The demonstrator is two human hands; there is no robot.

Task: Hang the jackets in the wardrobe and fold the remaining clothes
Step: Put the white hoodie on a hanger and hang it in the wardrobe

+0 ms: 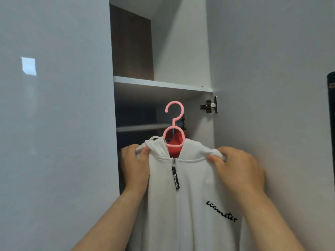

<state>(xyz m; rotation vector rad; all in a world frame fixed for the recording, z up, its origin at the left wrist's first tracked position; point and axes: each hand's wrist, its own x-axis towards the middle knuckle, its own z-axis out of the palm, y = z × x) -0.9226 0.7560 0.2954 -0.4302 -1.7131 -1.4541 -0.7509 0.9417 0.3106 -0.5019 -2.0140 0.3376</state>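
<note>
Head view, left to right: closed door panel (54, 124) at left, then the open wardrobe (163, 84) bay. Left hand (135, 165) is pinched on the left shoulder of the white jacket (190, 196); right hand (239, 171) is pinched on the right shoulder. Jacket is held upright in front of the bay, zipped, long axis vertical. Pink hanger (174, 124) is seated in the collar, hook pointing up. Rail (141, 127) is seen behind, at about hook height, running left-right; a red garment (175, 142) is hung behind the hook. Hook is judged not yet on the rail. Next move: lift and push forward. Both hands equally near.
</note>
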